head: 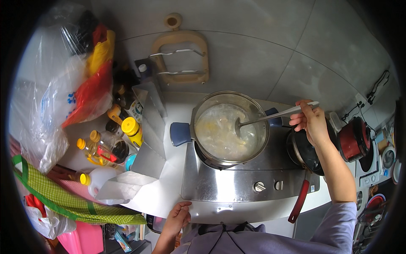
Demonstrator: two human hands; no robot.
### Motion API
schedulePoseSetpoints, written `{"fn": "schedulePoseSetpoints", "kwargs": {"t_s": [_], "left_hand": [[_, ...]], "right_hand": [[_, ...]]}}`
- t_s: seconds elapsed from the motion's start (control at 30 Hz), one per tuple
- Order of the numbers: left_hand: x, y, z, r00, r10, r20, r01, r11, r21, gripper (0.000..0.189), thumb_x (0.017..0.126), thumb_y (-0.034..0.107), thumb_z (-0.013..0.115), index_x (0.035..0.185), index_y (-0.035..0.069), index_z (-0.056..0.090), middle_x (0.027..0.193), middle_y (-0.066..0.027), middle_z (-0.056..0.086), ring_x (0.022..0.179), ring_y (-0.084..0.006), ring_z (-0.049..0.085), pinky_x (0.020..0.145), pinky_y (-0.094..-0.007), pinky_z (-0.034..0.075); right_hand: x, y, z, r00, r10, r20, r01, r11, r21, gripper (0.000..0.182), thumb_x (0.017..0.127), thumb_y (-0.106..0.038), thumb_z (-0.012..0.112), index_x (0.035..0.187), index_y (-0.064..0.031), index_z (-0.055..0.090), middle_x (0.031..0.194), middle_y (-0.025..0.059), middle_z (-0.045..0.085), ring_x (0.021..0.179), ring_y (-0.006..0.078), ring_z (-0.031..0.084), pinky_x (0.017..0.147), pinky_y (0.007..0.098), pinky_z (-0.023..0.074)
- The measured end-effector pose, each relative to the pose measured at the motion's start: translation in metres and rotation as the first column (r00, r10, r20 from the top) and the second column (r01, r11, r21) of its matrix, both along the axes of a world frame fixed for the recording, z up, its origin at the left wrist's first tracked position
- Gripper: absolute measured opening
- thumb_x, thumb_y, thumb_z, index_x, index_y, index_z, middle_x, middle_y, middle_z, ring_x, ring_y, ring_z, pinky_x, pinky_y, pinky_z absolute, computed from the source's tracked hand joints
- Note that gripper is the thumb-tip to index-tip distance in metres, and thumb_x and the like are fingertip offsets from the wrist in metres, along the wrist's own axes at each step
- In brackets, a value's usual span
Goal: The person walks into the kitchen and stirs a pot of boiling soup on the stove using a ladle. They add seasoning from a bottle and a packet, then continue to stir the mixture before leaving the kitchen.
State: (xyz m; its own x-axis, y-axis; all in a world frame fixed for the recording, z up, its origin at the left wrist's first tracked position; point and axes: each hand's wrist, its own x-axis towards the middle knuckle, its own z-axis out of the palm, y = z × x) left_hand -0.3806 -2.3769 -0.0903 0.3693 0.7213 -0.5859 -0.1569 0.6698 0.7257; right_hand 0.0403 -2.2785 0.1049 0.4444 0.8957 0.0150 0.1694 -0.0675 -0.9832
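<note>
My right hand (309, 122) holds the metal handle of a ladle (269, 116) near its upper end. The ladle's bowl dips into cloudy soup (219, 133) with pale and yellowish pieces. The soup is in a stainless steel pot (194, 111) with blue side handles, standing on the left burner of a steel gas hob (222, 185). My left hand (179, 217) is at the counter's front edge, below and left of the hob, fingers loosely curled; nothing can be seen in it.
A black pan (298, 149) with a red handle sits on the right burner, partly behind my right forearm. A folded metal splash guard (149, 158) stands left of the pot, beside several bottles (131, 127). Plastic bags (57, 95) fill the far left. A red cooker (350, 139) is at the right.
</note>
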Motion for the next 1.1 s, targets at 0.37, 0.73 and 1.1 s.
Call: {"fn": "schedulePoseSetpoints", "kwargs": {"t_s": [0.37, 0.73, 1.1], "left_hand": [[0.0, 0.001, 0.001, 1.0, 0.003, 0.004, -0.003, 1.0, 0.004, 0.028, 0.095, 0.02, 0.043, 0.114, 0.001, 0.048, 0.062, -0.0032, 0.049, 0.045, -0.005, 0.035, 0.041, -0.0187, 0.027], [0.001, 0.001, -0.001, 1.0, -0.01, -0.005, 0.01, 1.0, 0.013, 0.028, 0.095, 0.021, 0.044, 0.114, 0.001, 0.048, 0.062, -0.0026, 0.049, 0.046, -0.0047, 0.036, 0.042, -0.0184, 0.028], [-0.001, 0.001, -0.001, 1.0, 0.006, -0.016, -0.006, 1.0, 0.015, 0.028, 0.094, 0.02, 0.043, 0.114, 0.001, 0.048, 0.062, -0.0027, 0.05, 0.045, -0.005, 0.035, 0.042, -0.0186, 0.028]], "right_hand": [[-0.014, 0.007, -0.029, 0.98, 0.032, -0.195, -0.036, 0.999, -0.016, 0.03, 0.095, -0.024, 0.04, 0.103, 0.0034, 0.049, 0.075, 0.0158, 0.061, 0.059, 0.019, 0.063, 0.043, 0.0232, 0.0493], [-0.041, 0.015, -0.032, 0.954, 0.062, -0.294, -0.081, 0.995, -0.054, 0.029, 0.095, -0.019, 0.039, 0.107, 0.0066, 0.046, 0.078, 0.019, 0.062, 0.062, 0.0207, 0.065, 0.043, 0.0215, 0.0499], [-0.011, 0.014, 0.062, 0.989, 0.099, 0.107, -0.111, 0.987, 0.115, 0.033, 0.093, -0.027, 0.045, 0.104, 0.0032, 0.051, 0.076, 0.0146, 0.062, 0.061, 0.0167, 0.064, 0.042, 0.0198, 0.0448]]}}
